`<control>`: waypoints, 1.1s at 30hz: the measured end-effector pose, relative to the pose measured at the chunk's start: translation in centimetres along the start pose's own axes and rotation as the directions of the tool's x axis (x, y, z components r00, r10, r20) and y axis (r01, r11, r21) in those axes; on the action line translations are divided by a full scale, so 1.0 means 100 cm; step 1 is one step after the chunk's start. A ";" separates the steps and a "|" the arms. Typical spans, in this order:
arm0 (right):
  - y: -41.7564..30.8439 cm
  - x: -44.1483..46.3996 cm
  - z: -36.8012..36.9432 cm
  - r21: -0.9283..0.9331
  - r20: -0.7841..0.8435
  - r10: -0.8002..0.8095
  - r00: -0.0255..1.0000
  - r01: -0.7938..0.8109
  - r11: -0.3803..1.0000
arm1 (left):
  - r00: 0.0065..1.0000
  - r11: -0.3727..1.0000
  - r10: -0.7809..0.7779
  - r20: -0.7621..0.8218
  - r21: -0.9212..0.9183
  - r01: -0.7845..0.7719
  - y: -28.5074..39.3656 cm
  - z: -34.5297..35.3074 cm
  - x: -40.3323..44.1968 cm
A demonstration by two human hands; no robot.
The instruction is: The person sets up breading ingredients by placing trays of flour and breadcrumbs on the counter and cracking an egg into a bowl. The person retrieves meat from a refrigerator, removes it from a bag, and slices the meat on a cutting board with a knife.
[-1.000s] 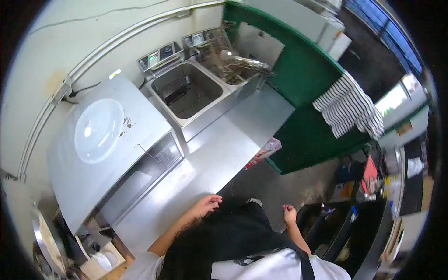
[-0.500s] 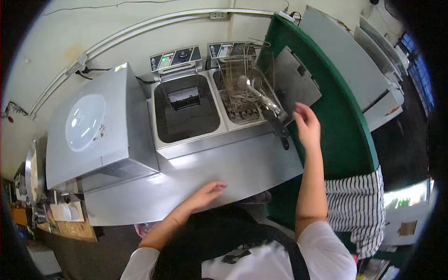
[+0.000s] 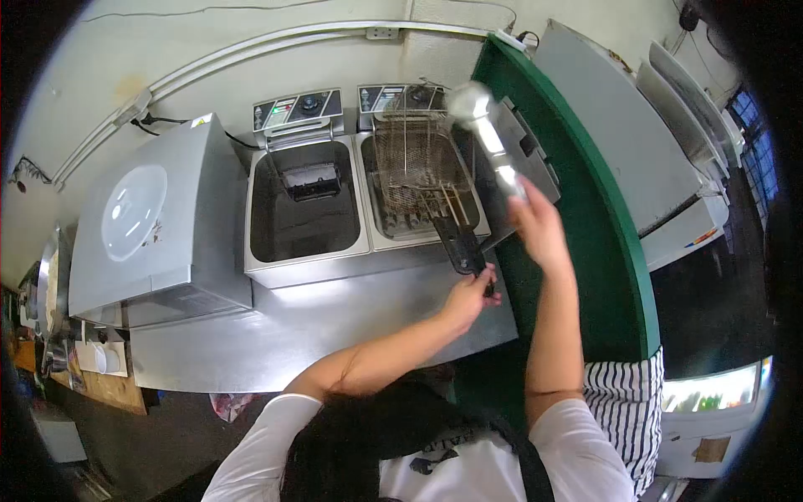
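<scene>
Left hand (image 3: 470, 301) curls snugly round the black handle (image 3: 458, 245) of a wire basket (image 3: 410, 159) sitting over the fryer's right well (image 3: 410, 243), seemingly to steady it, while the right hand (image 3: 539, 226) grips a shiny metal utensil (image 3: 493, 144), raised apparently to clear the basket.

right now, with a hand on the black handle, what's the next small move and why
Probably draw the silver utensil farther from the mesh basket: the right hand holds it raised close by, while the left hand grips the black handle, so more clearance should make the basket easier to handle.
</scene>
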State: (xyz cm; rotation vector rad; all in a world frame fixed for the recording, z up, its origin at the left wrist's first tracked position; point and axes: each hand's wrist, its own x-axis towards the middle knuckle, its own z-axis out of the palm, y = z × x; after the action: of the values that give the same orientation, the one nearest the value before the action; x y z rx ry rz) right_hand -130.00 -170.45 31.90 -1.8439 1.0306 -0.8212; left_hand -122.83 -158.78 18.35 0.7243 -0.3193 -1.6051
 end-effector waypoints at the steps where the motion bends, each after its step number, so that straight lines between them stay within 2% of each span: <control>1: -0.013 -0.014 -0.010 0.110 -0.068 -0.068 0.995 0.076 0.991 | 0.999 0.999 0.028 0.030 -0.039 -0.027 0.013 0.015 -0.012; 2: -0.029 -0.028 -0.020 0.195 -0.131 -0.053 0.990 0.078 0.978 | 0.997 0.996 0.054 0.059 -0.080 -0.049 0.028 0.032 -0.022; 3: -0.027 -0.036 -0.030 0.246 -0.178 -0.111 0.978 0.153 0.957 | 0.993 0.990 0.083 0.088 -0.120 -0.072 0.041 0.044 -0.029; 4: -0.031 -0.045 -0.036 0.233 -0.247 -0.147 0.958 0.206 0.950 | 0.978 0.969 0.135 0.158 -0.228 -0.097 0.049 0.053 -0.034; 7: -0.037 -0.069 -0.042 0.216 -0.407 -0.202 0.891 0.308 0.927 | 0.962 0.961 0.143 0.231 -0.266 -0.079 0.093 0.082 -0.067; 11: -0.029 -0.085 -0.039 0.222 -0.434 -0.296 0.851 0.420 0.880 | 0.913 0.950 0.154 0.378 -0.311 -0.032 0.156 0.076 -0.112; 13: -0.023 -0.085 -0.030 0.191 -0.449 -0.239 0.861 0.354 0.915 | 0.904 0.957 0.165 0.395 -0.285 -0.050 0.180 0.059 -0.126; 15: -0.017 -0.077 -0.018 0.199 -0.400 -0.207 0.893 0.305 0.931 | 0.944 0.967 0.160 0.289 -0.236 -0.091 0.200 0.036 -0.137; 18: -0.021 -0.066 0.001 0.319 -0.247 0.035 0.968 0.047 0.947 | 0.951 0.966 0.201 0.233 -0.210 -0.153 0.215 -0.012 -0.154; 19: -0.020 -0.058 0.010 0.265 -0.241 0.102 0.965 -0.036 0.964 | 0.957 0.965 0.208 0.201 -0.199 -0.168 0.218 -0.025 -0.160; 21: -0.015 -0.044 0.024 0.215 -0.154 0.092 0.984 -0.058 0.975 | 0.966 0.965 0.217 0.139 -0.178 -0.191 0.220 -0.048 -0.174; 22: -0.007 -0.034 0.033 0.134 -0.132 0.034 0.991 -0.016 0.991 | 0.970 0.964 0.222 0.104 -0.176 -0.201 0.220 -0.058 -0.180; 23: -0.004 -0.023 0.039 0.000 -0.110 0.041 0.993 -0.042 0.999 | 0.968 0.965 0.225 0.110 -0.162 -0.206 0.220 -0.067 -0.184; 25: 0.017 0.005 0.058 -0.212 -0.111 -0.068 0.992 0.043 0.976 | 0.966 0.968 0.231 0.119 -0.133 -0.215 0.221 -0.083 -0.191; 28: 0.001 0.026 0.076 -0.353 0.008 0.014 1.000 -0.010 0.936 | 0.980 0.971 0.196 -0.014 -0.133 -0.196 0.221 -0.085 -0.205; 29: 0.008 0.035 0.082 -0.389 0.013 -0.009 1.000 0.013 0.921 | 0.982 0.974 0.181 -0.060 -0.124 -0.188 0.220 -0.083 -0.210; 30: 0.024 0.047 0.088 -0.423 0.016 -0.032 0.999 0.035 0.905 | 0.980 0.973 0.197 0.026 -0.131 -0.192 0.215 -0.088 -0.215; 31: 0.016 0.049 0.094 -0.457 0.017 -0.052 0.998 0.054 0.888 | 0.980 0.971 0.199 0.029 -0.142 -0.193 0.211 -0.089 -0.221; 32: 0.008 0.050 0.094 -0.484 0.062 0.012 0.998 0.019 0.875 | 0.980 0.970 0.197 0.031 -0.154 -0.190 0.207 -0.088 -0.227; 33: 0.012 0.054 0.097 -0.525 0.056 0.004 0.998 0.026 0.851 | 0.980 0.968 0.196 0.034 -0.166 -0.188 0.205 -0.087 -0.232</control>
State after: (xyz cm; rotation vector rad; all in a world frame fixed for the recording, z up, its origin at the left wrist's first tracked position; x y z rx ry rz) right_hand -119.90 -172.10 27.43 -2.3172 1.3024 -0.5136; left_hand -100.93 -138.38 29.97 0.5134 -0.2832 -1.4478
